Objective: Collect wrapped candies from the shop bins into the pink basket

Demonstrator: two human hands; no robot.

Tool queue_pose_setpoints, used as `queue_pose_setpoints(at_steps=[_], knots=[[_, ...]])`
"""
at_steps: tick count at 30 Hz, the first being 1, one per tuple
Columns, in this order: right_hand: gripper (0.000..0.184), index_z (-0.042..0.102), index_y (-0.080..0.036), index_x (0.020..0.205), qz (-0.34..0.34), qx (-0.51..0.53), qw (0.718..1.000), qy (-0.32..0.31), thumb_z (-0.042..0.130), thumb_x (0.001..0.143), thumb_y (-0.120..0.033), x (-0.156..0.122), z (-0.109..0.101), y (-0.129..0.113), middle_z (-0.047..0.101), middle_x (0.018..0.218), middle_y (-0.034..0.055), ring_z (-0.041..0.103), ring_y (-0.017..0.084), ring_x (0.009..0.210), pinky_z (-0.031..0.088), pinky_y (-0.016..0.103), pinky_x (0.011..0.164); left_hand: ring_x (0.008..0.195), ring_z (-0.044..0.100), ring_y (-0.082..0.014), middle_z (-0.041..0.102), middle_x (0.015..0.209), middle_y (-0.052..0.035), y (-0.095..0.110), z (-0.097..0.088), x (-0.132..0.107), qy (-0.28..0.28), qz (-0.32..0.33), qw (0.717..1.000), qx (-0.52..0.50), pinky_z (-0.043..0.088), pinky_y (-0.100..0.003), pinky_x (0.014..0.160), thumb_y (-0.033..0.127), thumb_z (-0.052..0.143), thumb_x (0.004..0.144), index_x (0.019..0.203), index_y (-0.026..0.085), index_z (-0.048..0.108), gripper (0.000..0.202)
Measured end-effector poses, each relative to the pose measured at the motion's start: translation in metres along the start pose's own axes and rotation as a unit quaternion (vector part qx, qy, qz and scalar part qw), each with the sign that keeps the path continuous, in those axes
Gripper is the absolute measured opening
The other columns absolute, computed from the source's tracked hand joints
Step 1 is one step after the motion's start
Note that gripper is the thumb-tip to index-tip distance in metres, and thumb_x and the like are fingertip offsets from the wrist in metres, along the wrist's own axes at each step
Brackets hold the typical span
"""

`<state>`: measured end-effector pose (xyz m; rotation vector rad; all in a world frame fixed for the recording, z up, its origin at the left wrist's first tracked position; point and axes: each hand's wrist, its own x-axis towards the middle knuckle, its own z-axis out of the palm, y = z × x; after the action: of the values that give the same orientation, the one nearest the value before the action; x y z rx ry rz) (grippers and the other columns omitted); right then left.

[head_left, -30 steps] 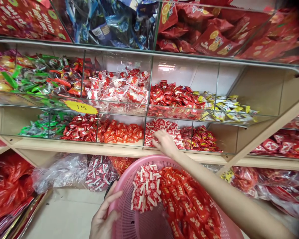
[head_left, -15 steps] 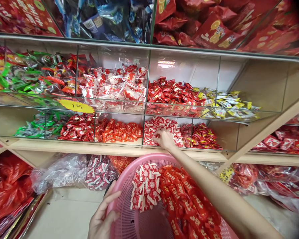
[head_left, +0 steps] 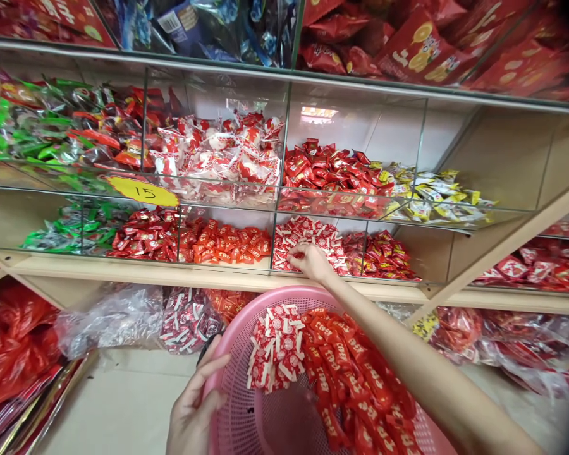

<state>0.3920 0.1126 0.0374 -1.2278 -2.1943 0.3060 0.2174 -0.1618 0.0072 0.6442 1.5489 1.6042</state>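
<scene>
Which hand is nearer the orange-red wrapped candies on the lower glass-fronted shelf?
Right: the right hand is close by, right of those candies; the left hand is lower down, holding the pink plastic basket.

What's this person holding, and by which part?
The left hand holds the pink basket by its left rim. The right hand is at the red-and-white candies on the shelf; whether it grips one cannot be told.
</scene>
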Motion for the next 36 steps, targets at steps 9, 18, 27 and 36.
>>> queue_pose_setpoints(at_steps=[9, 18, 27, 36], knots=[[0.016, 0.064, -0.017, 0.085, -0.006, 0.044, 0.999, 0.000, 0.057, 0.075, -0.027, -0.001, 0.000, 0.005, 0.067, 0.082, 0.0025, 0.058, 0.014, 0.071, 0.043, 0.025, 0.068, 0.133, 0.033, -0.0235, 0.051, 0.137, 0.0001, -0.006, -0.004, 0.002, -0.016, 0.000, 1.000, -0.006, 0.020, -0.037, 0.110, 0.015, 0.056, 0.064, 0.087, 0.026, 0.073, 0.030], [0.011, 0.059, -0.019, 0.092, -0.150, -0.030, 0.988, -0.020, 0.053, 0.083, -0.023, -0.067, -0.041, -0.050, 0.063, 0.090, 0.0051, 0.054, 0.020, 0.086, 0.038, 0.035, 0.081, 0.133, 0.033, -0.0213, 0.047, 0.140, -0.0008, -0.010, -0.010, 0.006, -0.049, -0.010, 0.999, 0.009, 0.019, -0.034, 0.111, 0.017, 0.056, 0.067, 0.092, 0.026, 0.071, 0.031], [0.010, 0.057, -0.018, 0.083, -0.261, -0.097, 0.927, -0.253, 0.049, 0.089, -0.021, -0.152, -0.018, -0.091, 0.061, 0.085, 0.0022, 0.052, 0.016, 0.083, 0.034, 0.030, 0.078, 0.133, 0.033, -0.0199, 0.048, 0.138, 0.0028, -0.017, -0.012, 0.005, -0.059, 0.005, 0.998, 0.005, 0.021, -0.033, 0.110, 0.015, 0.055, 0.067, 0.093, 0.028, 0.071, 0.033], [0.018, 0.057, -0.017, 0.082, -0.441, -0.172, 0.854, -0.214, 0.044, 0.092, -0.020, -0.178, 0.007, -0.102, 0.060, 0.077, 0.0021, 0.049, 0.017, 0.079, 0.033, 0.034, 0.082, 0.132, 0.035, -0.0179, 0.051, 0.136, 0.0042, -0.020, -0.011, 0.006, -0.050, 0.007, 0.999, -0.001, 0.022, -0.031, 0.109, 0.014, 0.056, 0.066, 0.091, 0.031, 0.071, 0.034]])
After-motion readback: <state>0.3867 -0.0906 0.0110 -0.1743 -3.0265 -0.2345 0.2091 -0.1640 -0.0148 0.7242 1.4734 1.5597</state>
